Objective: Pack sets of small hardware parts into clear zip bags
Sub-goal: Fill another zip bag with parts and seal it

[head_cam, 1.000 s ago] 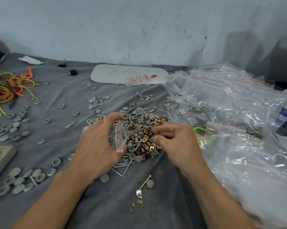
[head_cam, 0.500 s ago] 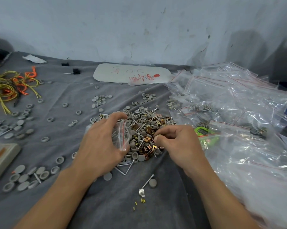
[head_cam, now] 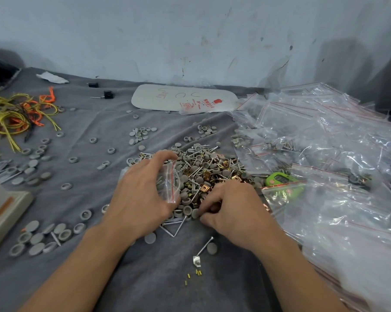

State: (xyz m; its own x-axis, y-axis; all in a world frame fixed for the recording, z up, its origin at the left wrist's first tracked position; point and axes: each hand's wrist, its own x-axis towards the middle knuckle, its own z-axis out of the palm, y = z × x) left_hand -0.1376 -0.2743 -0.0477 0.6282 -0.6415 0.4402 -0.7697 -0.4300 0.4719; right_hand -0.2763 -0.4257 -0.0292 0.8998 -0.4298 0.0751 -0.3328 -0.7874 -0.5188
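Your left hand [head_cam: 142, 194] grips a small clear zip bag [head_cam: 169, 184], its mouth facing the pile of screws, grey caps and copper clips [head_cam: 203, 167] on the grey-clothed surface [head_cam: 145, 278]. Your right hand [head_cam: 232, 210] curls into the pile's near edge; whether it pinches a part, I cannot tell

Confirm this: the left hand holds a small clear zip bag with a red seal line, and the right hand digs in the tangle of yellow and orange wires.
No: the head view shows the right hand picking at the mixed pile of screws, grey caps and copper clips; the yellow and orange wires lie far left. The left hand does hold the small clear zip bag.
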